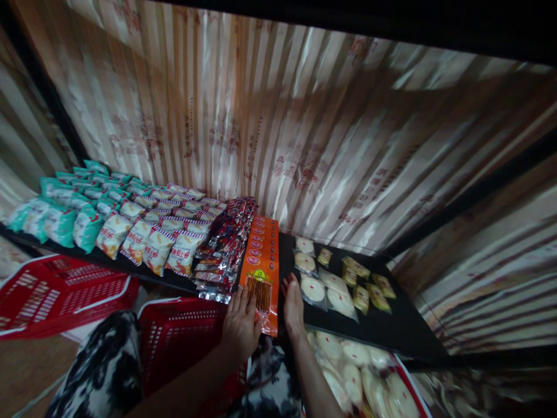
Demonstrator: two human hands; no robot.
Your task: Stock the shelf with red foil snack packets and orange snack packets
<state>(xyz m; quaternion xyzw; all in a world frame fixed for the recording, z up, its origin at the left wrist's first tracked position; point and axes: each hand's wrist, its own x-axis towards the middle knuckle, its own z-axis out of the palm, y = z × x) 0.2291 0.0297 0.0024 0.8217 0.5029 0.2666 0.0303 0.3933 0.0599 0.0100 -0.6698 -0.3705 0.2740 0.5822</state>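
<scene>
A row of orange snack packets (261,255) overlaps on the black shelf, the front one showing a picture of brown sticks. My left hand (241,325) lies on the lower left part of the front packet, fingers stretched out and the thumb near its bottom end. On the packets' right side, my right hand (293,305) is held upright on edge with its fingers extended, holding nothing. A narrow gap seems to separate it from the orange packets. Shiny dark red packets (221,249) stand close-packed left of the orange row. Wrapped round white discs (312,289) lie right of my right hand.
White shrimp-snack bags (159,249) and teal bags (58,223) fill the left of the black shelf (413,325). Small yellow packets (361,299) lie on the right. Below are red baskets (183,325) and a container of wrapped white discs (357,371). A striped curtain hangs behind.
</scene>
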